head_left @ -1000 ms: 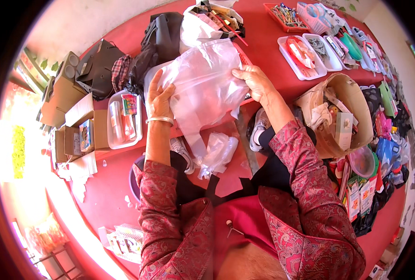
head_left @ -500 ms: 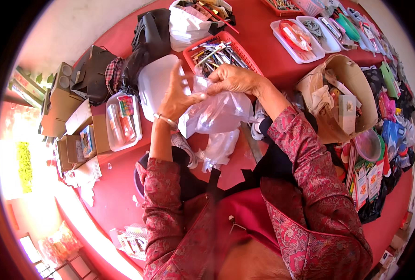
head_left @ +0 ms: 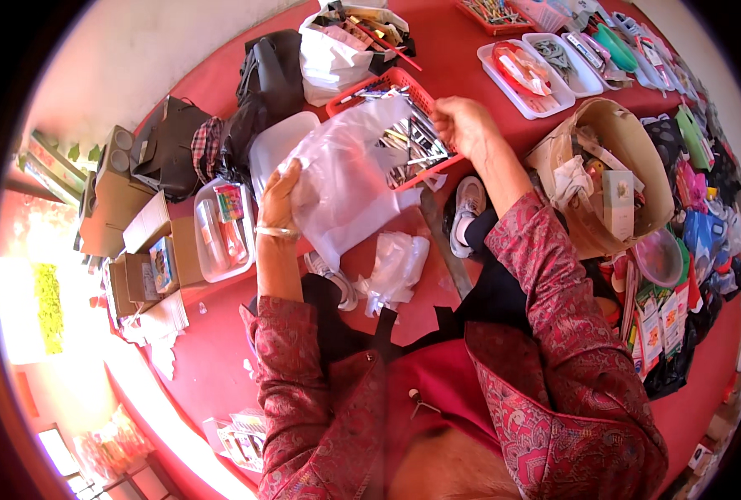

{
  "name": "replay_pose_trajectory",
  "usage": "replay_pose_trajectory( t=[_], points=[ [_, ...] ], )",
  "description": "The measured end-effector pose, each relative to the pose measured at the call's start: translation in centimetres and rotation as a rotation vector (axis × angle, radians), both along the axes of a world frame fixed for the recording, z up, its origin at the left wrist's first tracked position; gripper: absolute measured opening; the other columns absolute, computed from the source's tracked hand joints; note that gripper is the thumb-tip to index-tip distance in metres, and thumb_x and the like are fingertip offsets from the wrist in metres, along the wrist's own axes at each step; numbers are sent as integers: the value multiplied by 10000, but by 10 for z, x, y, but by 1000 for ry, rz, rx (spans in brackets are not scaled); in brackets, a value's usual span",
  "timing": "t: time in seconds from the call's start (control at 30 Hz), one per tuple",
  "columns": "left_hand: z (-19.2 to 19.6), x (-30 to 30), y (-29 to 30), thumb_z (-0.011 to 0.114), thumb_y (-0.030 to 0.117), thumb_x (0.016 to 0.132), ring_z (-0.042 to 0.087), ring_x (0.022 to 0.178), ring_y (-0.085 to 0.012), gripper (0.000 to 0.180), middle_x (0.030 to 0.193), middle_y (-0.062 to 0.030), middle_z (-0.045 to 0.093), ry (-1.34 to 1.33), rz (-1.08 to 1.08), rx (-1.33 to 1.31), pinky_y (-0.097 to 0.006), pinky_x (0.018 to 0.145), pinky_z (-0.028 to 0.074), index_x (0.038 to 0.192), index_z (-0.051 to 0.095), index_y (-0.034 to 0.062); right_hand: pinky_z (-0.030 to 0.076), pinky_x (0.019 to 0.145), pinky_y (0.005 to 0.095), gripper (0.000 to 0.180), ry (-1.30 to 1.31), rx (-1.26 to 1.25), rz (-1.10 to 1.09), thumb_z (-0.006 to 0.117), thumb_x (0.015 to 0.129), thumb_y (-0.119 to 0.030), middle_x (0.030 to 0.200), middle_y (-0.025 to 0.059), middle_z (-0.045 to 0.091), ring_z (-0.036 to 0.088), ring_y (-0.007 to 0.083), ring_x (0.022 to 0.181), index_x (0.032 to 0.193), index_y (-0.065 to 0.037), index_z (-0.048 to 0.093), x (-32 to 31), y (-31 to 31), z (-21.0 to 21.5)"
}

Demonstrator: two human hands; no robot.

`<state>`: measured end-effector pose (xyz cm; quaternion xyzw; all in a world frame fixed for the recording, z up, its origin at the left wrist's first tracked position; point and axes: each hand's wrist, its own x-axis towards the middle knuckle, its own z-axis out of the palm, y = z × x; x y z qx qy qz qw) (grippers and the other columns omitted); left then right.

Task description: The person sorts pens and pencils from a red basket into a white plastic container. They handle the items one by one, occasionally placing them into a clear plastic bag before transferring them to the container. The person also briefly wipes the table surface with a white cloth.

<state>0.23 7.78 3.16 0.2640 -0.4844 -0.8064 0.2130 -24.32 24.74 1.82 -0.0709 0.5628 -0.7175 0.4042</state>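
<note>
A clear plastic bag (head_left: 341, 179) hangs spread out from my left hand (head_left: 280, 193), whose fingers are closed on its left edge. The bag covers part of a red plastic basket (head_left: 399, 77) full of pens and pencils (head_left: 412, 148). Beside the basket's right rim is my right hand (head_left: 468, 127), its fingers curled; whether they grip the rim or some small thing is hidden. A second, crumpled clear bag (head_left: 397, 265) lies below, between my shoes (head_left: 469, 207). Behind my left hand stands a white translucent plastic box (head_left: 279, 142), partly covered.
At right stands a wide brown carton (head_left: 553, 179) holding a small box and paper. White trays (head_left: 524, 104) with small goods line the far right. To the left are a clear box (head_left: 212, 265), opened cardboard boxes (head_left: 141, 271) and black bags (head_left: 170, 150). A full white bag (head_left: 329, 62) stands behind.
The bag, bunched between both hands before, is now spread out from my left hand. My right hand has moved right, away from it. My left hand has shifted slightly left and down.
</note>
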Motion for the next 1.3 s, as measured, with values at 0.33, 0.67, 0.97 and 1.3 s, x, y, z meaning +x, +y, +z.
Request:
replay_pose_trajectory(
  t=[0.33, 0.67, 0.97, 1.3],
  points=[
    [-4, 7, -9, 472, 95, 830, 574, 730, -140, 258, 888, -42, 566, 117, 80, 118, -252, 604, 489, 1083, 481, 43, 370, 619, 207, 267, 158, -141, 580, 673, 708, -246, 733, -21, 513, 450, 67, 645, 851, -49, 563, 69, -36, -11],
    [-3, 12, -12, 556, 41, 770, 480, 602, -49, 118, 701, 7, 542, 61, 244, -341, -157, 552, 378, 887, 549, 26, 433, 628, 192, 100, 243, -325, 440, 648, 710, -78, 742, 19, 584, 544, 88, 673, 718, -65, 549, 54, -26, 10],
    [-14, 19, -31, 628, 23, 704, 509, 586, -76, 151, 705, -33, 581, 19, 572, -376, -167, 566, 389, 825, 539, 16, 436, 506, 196, 100, 396, -166, 369, 625, 720, -54, 705, 66, 605, 551, 76, 598, 744, -56, 527, 38, -9, 36],
    [8, -23, 53, 799, 164, 470, 493, 780, -193, 833, 1015, -96, 433, -199, 148, -1227, -291, 668, 460, 1192, 394, 72, 425, 610, 194, 139, 744, -31, 369, 587, 759, -139, 690, 50, 611, 535, 59, 612, 743, -2, 603, 72, -26, 28]
  ],
)
